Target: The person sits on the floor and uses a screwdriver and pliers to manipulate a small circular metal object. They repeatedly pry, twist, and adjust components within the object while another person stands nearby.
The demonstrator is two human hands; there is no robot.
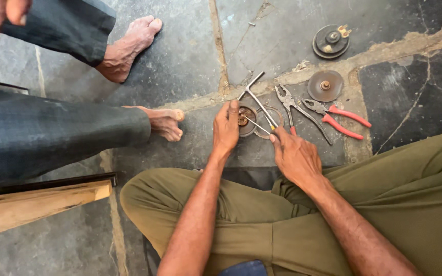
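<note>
My left hand (226, 128) grips the rim of a small round rusty metal housing (246, 122) that sits on the stone floor. My right hand (293, 153) holds a thin screwdriver (260, 127) whose tip points into that housing. A round metal ring or lid (273, 116) lies right beside the housing, partly under the tool. A T-shaped metal tool (254, 94) rests just beyond them.
Grey slip-joint pliers (296, 110) and red-handled pliers (336, 116) lie to the right. Two round discs (325, 85) (331, 41) sit further back. Another person's bare feet (164, 122) and dark trouser legs are at the left, beside a wooden plank (37, 204). My olive-trousered legs fill the foreground.
</note>
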